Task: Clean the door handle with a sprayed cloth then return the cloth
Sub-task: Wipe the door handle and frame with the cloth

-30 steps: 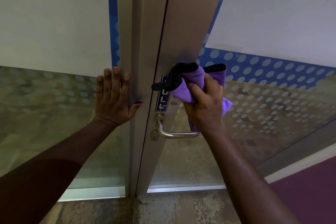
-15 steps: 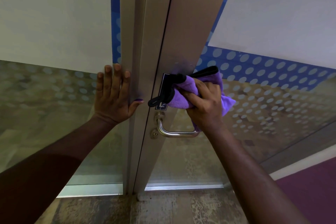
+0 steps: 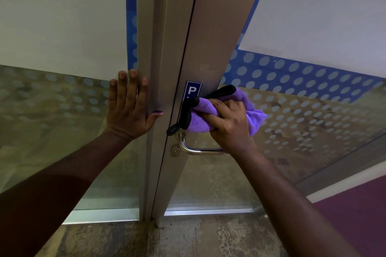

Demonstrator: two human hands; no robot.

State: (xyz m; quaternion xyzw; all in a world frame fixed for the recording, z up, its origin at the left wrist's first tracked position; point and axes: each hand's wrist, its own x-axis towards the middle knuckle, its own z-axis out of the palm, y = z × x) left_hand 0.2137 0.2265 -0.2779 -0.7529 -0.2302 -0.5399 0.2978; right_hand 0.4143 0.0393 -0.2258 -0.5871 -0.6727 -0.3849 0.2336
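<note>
Cloth, purple with a black border, is bunched in the right hand, whose fingers curl closed around it and press it against the metal door frame just above the door handle. The wad covers most of a blue sign on the frame, so only the white letter "P" at its top can be read, and a black corner of the fabric hangs down to the post where the handle joins the door. Silver and curved, the handle runs to the right below the cloth, and its far end disappears behind the right wrist; whether the hand touches it cannot be told. A small keyhole fitting sits just left of the handle's base. The left hand lies flat and fully spread, holding nothing, with its palm on the glass panel and its thumb reaching onto the neighbouring metal upright. Both forearms are cut off by the lower edge of the view. The glass on either side carries frosted white sheets above, a blue band with pale dots, and rows of fading dots lower down, through which the space behind shows only as a blur. Below lies a worn, mottled floor, with a dark purple surface at the lower right.
</note>
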